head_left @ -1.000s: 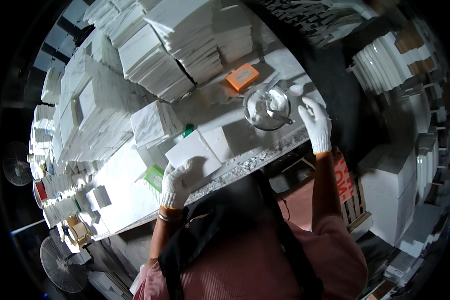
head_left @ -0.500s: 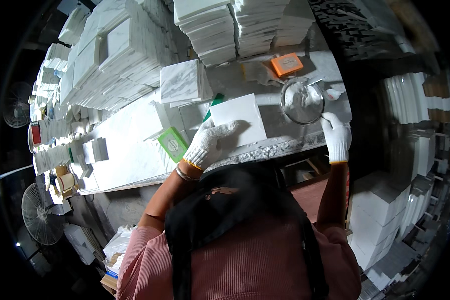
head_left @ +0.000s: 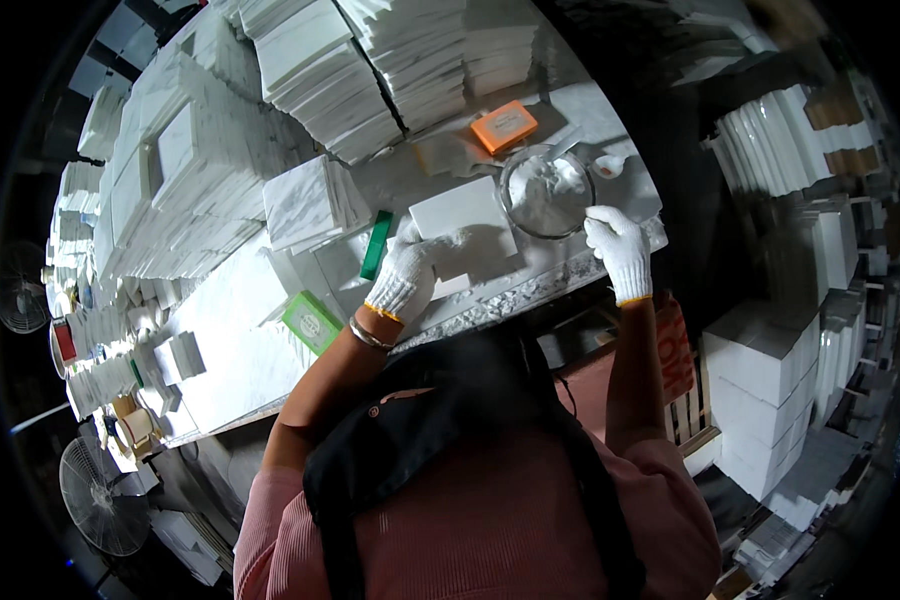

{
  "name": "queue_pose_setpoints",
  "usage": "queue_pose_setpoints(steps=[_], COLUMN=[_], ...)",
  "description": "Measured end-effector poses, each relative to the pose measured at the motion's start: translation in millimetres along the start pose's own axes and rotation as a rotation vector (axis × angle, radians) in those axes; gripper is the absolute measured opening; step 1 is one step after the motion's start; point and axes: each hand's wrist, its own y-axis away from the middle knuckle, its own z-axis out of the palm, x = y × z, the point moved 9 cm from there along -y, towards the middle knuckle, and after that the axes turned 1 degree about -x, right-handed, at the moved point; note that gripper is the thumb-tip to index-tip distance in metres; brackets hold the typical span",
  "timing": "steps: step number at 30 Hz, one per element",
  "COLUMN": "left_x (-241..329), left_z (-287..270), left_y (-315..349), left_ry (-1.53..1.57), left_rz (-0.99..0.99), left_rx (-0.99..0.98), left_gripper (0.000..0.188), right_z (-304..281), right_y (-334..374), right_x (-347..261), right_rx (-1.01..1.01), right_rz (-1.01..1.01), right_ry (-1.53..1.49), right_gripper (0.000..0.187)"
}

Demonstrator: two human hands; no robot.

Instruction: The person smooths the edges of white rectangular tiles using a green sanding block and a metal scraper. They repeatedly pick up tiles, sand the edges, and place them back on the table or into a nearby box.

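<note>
My left hand, in a white knit glove, grips a plain white square tile, its thumb lying across the top face. A pale edge shows under the tile near the palm; whether it is a second piece I cannot tell. My right hand, gloved the same, has its fingers closed at the near right rim of a round clear bowl. White powder or paste lies heaped in the bowl, and a flat tool sticks out over its far rim. A green strip rests left of the tile.
An orange box lies behind the bowl, a green box left of my left wrist. Marbled tiles lean in a small pile; tall tile stacks rise behind. The worktable's rough front edge runs before me. Fans stand far left.
The view has shifted and turned, so the table contents sit further left. My left hand stays on the tile, now nearer the bowl in the picture. My right hand remains at the bowl's rim.
</note>
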Motion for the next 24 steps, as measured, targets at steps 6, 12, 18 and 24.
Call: queue_pose_setpoints(steps=[6, 12, 18, 24], left_x=[0, 5, 0, 0], left_z=[18, 37, 43, 50], left_y=[-33, -55, -65, -68], left_ry=[-0.156, -0.14, -0.151, -0.142], left_rz=[-0.04, 0.027, -0.024, 0.012], left_rx=[-0.015, -0.025, -0.024, -0.066], left_gripper=[0.032, 0.033, 0.031, 0.03], right_z=[26, 17, 5, 0], right_y=[-2, 6, 17, 34], right_x=[14, -10, -82, -130], right_rx=[-0.127, -0.066, 0.08, 0.29], right_rz=[0.141, 0.167, -0.088, -0.478], right_ry=[-0.122, -0.519, -0.383, 0.227], right_gripper=[0.019, 0.018, 0.023, 0.021])
